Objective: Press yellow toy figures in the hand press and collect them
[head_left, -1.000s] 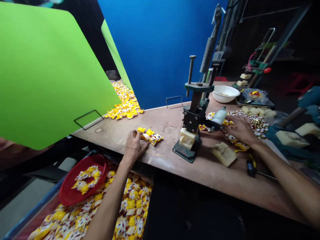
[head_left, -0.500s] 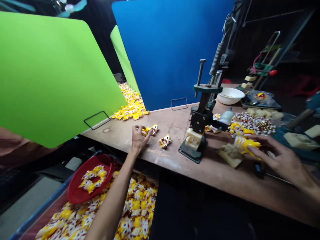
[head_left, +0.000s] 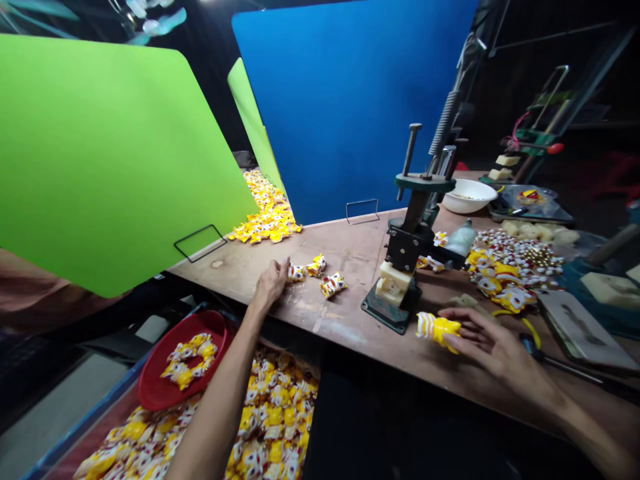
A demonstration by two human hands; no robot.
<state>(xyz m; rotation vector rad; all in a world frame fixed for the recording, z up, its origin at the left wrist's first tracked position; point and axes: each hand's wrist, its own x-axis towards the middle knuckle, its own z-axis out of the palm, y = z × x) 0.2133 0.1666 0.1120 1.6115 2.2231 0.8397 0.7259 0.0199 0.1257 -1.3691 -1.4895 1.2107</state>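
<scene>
Yellow packet (head_left: 439,331), now in right hand (head_left: 495,353)

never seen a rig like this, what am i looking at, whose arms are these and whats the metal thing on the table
This view comes from a camera worn on a person's head, looking forward and down, so the two arms are that person's own. The left hand rests on a wooden table beside a few yellow-and-white packets. The right hand holds another packet in its fingers. The metal thing is a dark hand press with a pale block at its foot. More packets lie in a heap at the table's far end, on a red plate and in a blue-edged container below the table. Behind stand a green panel and a blue panel.
</scene>
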